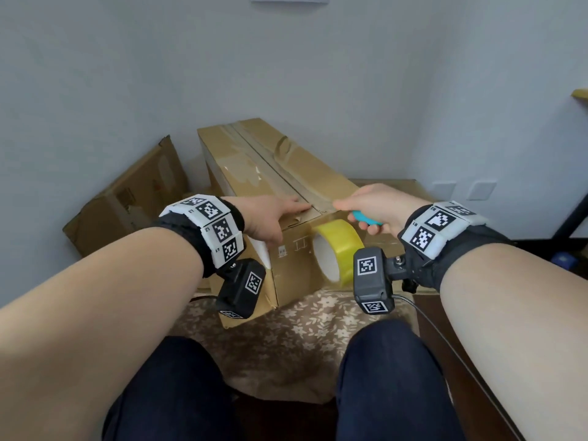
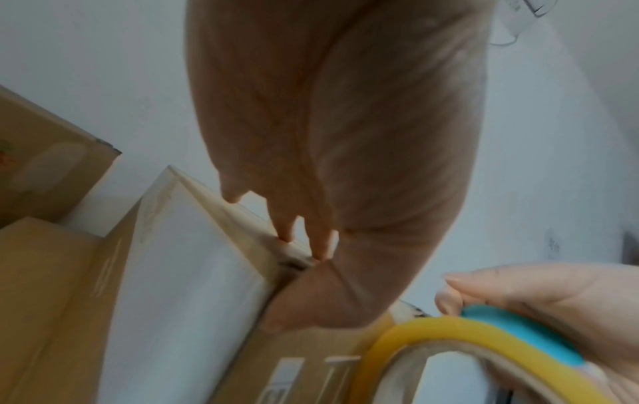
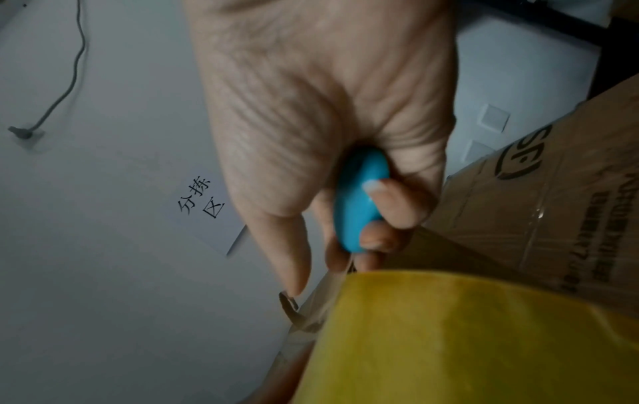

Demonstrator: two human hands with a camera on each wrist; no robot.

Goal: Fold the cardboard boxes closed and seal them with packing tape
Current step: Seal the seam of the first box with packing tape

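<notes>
Left hand (image 1: 270,218) flat, fingers straight, pressing near end of long brown cardboard box (image 1: 273,167) beside centre seam. Right hand (image 1: 378,206) curled round blue handle (image 1: 366,219) of yellow packing-tape roll (image 1: 337,253), at box's near edge. Box on floral cloth (image 1: 286,338). Cardboard likely light, stiff, creased; tape sticky: hold by handle.

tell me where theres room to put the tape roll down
Free: the floral cloth between the knees and the long box, and that box's far top. Crowded: the near end, where the left hand, right hand and tape roll meet.
</notes>
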